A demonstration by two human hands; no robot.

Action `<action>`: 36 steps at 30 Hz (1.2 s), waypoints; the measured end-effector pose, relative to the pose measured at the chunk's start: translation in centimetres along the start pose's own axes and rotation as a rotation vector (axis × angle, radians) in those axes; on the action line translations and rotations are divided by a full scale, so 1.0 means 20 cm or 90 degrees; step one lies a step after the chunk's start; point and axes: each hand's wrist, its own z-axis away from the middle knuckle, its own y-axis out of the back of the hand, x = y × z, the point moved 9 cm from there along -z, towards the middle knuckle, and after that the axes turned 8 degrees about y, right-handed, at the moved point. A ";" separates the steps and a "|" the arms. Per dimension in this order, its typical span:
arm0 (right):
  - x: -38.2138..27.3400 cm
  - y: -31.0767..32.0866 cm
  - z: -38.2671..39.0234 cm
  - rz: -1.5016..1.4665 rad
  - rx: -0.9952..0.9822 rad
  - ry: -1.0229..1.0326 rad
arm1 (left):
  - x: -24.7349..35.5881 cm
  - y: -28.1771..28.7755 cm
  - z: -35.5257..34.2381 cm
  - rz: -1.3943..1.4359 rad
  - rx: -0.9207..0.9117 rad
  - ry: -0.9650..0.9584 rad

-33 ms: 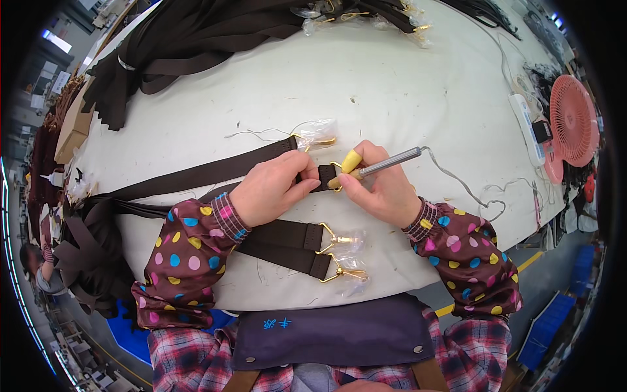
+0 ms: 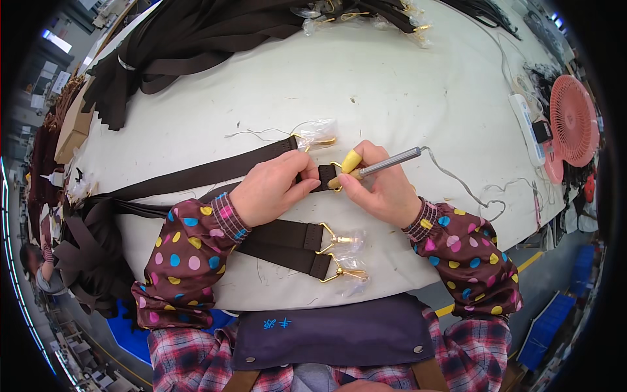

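My left hand (image 2: 273, 185) pinches the end of a dark brown webbing strap (image 2: 328, 175). A gold metal ring (image 2: 339, 171) sits at that strap's stitched end. My right hand (image 2: 385, 189), with a yellow finger cot (image 2: 351, 161) on one finger, grips a corded pen-like tool (image 2: 392, 161). The tool's tip is at the stitched end beside the ring; my fingers partly hide the contact. Another strap (image 2: 215, 164) lies beyond my left hand, its gold hook (image 2: 320, 140) in clear plastic. Two more straps (image 2: 284, 245) with wrapped gold hooks (image 2: 346, 258) lie nearer me.
Dark straps (image 2: 196, 46) are bundled at the far side of the pale table (image 2: 418, 98), and more (image 2: 91, 255) hang over its left edge. To the right are a white power strip (image 2: 528, 130) and a pink fan (image 2: 573, 121). The tool's grey cord (image 2: 454, 179) trails right.
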 end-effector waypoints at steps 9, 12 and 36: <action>0.02 -0.01 0.01 0.009 0.001 0.003 | 0.00 0.00 0.00 0.010 -0.002 0.013; 0.04 -0.01 0.01 -0.010 0.009 -0.006 | -0.04 0.00 -0.01 0.089 -0.013 0.091; 0.07 0.05 0.00 -0.049 0.086 -0.061 | -0.03 0.02 -0.06 0.089 0.104 0.040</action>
